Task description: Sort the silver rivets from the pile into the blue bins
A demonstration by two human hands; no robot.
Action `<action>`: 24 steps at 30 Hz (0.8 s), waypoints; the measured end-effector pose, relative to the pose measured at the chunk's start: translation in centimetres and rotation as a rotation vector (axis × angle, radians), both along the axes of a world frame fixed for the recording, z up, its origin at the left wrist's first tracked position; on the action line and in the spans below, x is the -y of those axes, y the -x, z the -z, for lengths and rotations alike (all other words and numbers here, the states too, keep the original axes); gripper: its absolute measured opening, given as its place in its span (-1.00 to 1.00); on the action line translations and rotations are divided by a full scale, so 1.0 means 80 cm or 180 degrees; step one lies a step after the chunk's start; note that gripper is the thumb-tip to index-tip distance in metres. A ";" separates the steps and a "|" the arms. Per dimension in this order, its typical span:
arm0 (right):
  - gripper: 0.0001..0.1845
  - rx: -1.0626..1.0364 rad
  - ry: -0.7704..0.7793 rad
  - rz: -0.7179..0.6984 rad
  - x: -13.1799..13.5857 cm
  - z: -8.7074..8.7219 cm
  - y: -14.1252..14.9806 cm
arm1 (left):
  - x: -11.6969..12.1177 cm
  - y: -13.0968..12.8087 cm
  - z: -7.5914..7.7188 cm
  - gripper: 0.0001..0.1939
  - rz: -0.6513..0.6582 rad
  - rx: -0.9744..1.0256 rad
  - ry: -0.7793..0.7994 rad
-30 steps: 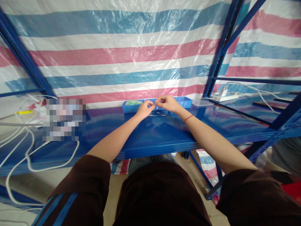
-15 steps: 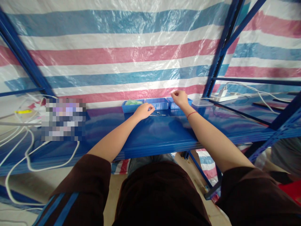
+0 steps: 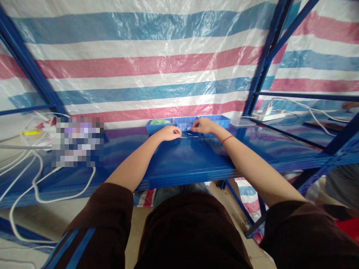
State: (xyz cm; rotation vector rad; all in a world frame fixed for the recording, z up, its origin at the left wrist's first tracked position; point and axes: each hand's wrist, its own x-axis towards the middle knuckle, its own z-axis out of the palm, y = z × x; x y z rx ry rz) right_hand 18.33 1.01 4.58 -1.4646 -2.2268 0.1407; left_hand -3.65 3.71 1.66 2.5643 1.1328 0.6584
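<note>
My left hand rests low on the blue shelf, fingers curled, its tips by several thin metal pins that lie there. My right hand is just right of them, fingers pinched together over the pins; what it grips is too small to name. A red string circles my right wrist. Behind the hands stand three small blue trays: the left one with something green inside, the middle one, and the right one.
A striped plastic sheet hangs behind the shelf. Blue rack posts rise on the right. White cables loop over the shelf's left side. A clear lid and a white power strip with leads lie to the right.
My right hand came back left and down from the right tray to the pins in front of the trays. My left hand sank slightly onto the shelf.
</note>
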 end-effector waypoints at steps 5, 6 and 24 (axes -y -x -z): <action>-0.90 0.0861 0.0625 0.0003 0.020 0.004 0.032 | 0.006 -0.008 0.000 -0.77 0.0242 -0.0140 0.0030; -0.86 0.0932 0.0530 0.0021 0.021 0.005 0.034 | 0.006 -0.009 0.001 -0.80 0.0269 -0.0158 -0.0025; -0.88 -0.0574 -0.0483 0.0051 0.015 -0.001 0.034 | 0.035 -0.046 -0.004 -0.72 -0.0330 0.0759 -0.0349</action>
